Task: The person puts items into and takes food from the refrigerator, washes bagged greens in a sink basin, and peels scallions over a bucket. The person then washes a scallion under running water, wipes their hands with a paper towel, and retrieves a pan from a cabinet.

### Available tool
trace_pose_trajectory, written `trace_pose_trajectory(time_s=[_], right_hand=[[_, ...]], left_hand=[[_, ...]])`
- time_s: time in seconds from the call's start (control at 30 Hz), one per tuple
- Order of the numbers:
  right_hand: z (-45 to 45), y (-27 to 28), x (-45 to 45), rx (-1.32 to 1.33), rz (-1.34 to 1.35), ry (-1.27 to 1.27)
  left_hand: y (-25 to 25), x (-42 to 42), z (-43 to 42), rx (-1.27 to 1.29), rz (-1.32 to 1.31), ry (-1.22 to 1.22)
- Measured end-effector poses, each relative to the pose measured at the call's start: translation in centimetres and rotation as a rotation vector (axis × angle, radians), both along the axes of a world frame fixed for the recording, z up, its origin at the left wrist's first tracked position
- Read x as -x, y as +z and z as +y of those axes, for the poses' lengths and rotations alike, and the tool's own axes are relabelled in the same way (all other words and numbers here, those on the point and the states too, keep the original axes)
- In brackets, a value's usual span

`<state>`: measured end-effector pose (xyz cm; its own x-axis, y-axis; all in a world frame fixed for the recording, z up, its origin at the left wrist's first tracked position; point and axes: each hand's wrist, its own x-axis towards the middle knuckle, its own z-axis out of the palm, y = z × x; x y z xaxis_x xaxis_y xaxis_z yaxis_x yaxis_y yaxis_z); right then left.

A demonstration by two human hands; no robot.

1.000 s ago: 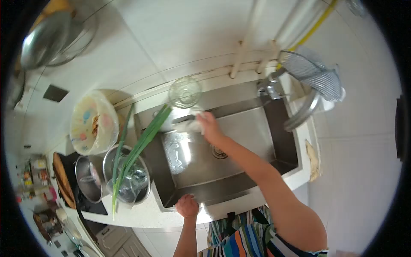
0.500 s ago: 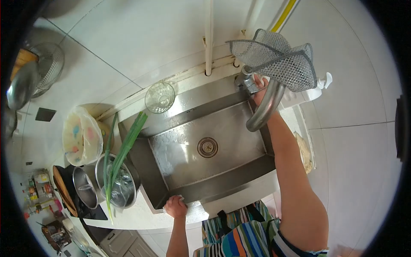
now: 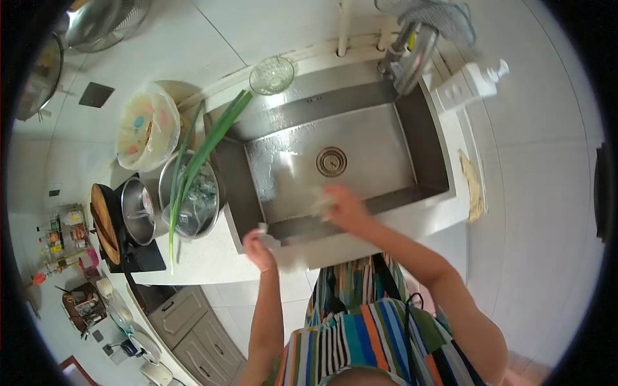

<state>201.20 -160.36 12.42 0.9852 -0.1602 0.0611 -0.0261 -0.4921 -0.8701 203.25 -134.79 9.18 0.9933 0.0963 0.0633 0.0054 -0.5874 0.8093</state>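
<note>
My left hand is closed on a small white wad, which looks like a tissue or thin cloth, at the near left corner of the sink. My right hand hangs over the near side of the steel sink, smeared by motion. A pale blur shows at its fingertips, and I cannot make out whether it is something held. Beyond the hands, the drain sits in the wet sink floor. The metal faucet stands at the far right corner, blurred.
Left of the sink, long green onions lie across a steel bowl holding a plastic bag. A lined bin stands behind it. A glass bowl sits on the back ledge. A white pump bottle stands at the right.
My right hand has left the faucet handle and come back over the sink's near side. My left hand stays near the front left corner with the white wad. The view has shifted.
</note>
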Motion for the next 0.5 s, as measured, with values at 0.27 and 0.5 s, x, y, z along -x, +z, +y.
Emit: trace_pose_trajectory(time_s=[0.27,0.5], right_hand=[[22.6,-4.2,2.9,0.205,-0.167,0.606],[-0.2,-5.7,11.5,0.611,-0.148,0.305]], left_hand=[[11.7,2.8,7.4,0.634,0.084,0.313],[10.0,4.3,4.4,0.773,0.291,0.347]])
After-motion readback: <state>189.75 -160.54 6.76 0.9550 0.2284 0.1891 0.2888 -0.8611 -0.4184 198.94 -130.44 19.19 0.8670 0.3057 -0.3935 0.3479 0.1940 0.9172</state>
